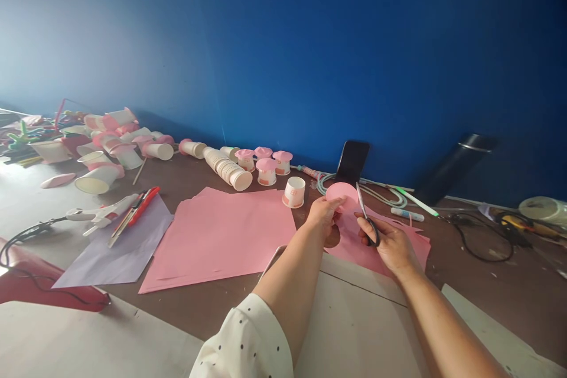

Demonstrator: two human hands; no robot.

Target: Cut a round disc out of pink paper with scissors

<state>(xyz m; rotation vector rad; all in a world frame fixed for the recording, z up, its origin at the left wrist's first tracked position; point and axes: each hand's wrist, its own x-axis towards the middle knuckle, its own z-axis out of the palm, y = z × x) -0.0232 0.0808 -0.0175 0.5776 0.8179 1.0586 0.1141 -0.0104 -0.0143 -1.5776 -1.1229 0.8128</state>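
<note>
My left hand [325, 215] pinches a round pink paper disc [343, 191] by its near edge and holds it up over the table. Just to its right, my right hand [387, 242] is closed round the black handles of a pair of scissors [362, 201]. The blades point up and away beside the disc's right edge; whether they touch the paper I cannot tell. Cut pink paper [376, 251] lies beneath both hands. Left of my left hand stands a white paper cup [294, 192] with a small pink window drawn on it.
Cups with pink paper tops [266, 171] and a row of nested cups [228, 169] stand behind pink sheets [225, 236]. A glue gun [104, 212] and red cutter [135, 212] lie left. A phone [353, 160] leans on the blue wall; a dark bottle [460, 168] is right.
</note>
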